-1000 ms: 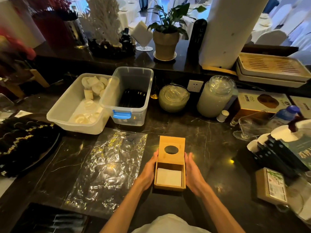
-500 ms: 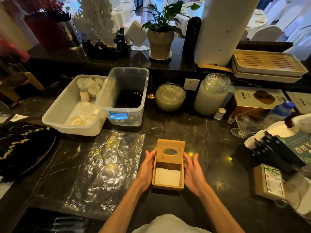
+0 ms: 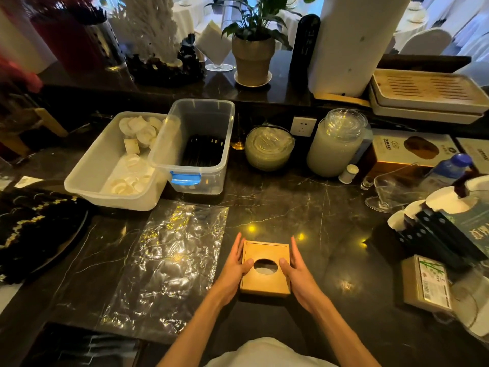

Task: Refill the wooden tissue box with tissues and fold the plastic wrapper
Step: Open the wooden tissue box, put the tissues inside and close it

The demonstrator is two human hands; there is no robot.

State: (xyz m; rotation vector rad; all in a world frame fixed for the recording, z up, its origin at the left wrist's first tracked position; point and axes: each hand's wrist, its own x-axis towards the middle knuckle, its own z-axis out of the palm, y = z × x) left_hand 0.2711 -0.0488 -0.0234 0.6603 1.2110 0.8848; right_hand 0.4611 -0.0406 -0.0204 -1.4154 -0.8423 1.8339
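Observation:
The wooden tissue box (image 3: 266, 283) sits on the dark marble counter (image 3: 330, 234) in front of me, its sliding lid fully over the top. White tissue (image 3: 265, 267) shows through the lid's oval hole. My left hand (image 3: 234, 268) presses the box's left side, thumb on the lid beside the hole. My right hand (image 3: 297, 272) holds the right side the same way. The clear plastic wrapper (image 3: 169, 263) lies flat and crinkled on the counter to the left of the box, untouched.
Two plastic bins (image 3: 111, 165) (image 3: 198, 147) stand behind the wrapper. Glass jars (image 3: 336, 144) and a lidded bowl (image 3: 268, 148) line the back. Boxes, a bottle (image 3: 447, 168) and black packets (image 3: 434, 237) crowd the right. A dark tray (image 3: 34, 229) lies at left.
The lid, half open and showing the white tissues, has slid toward me over the box until it covers the top. Both hands stayed on the box's sides.

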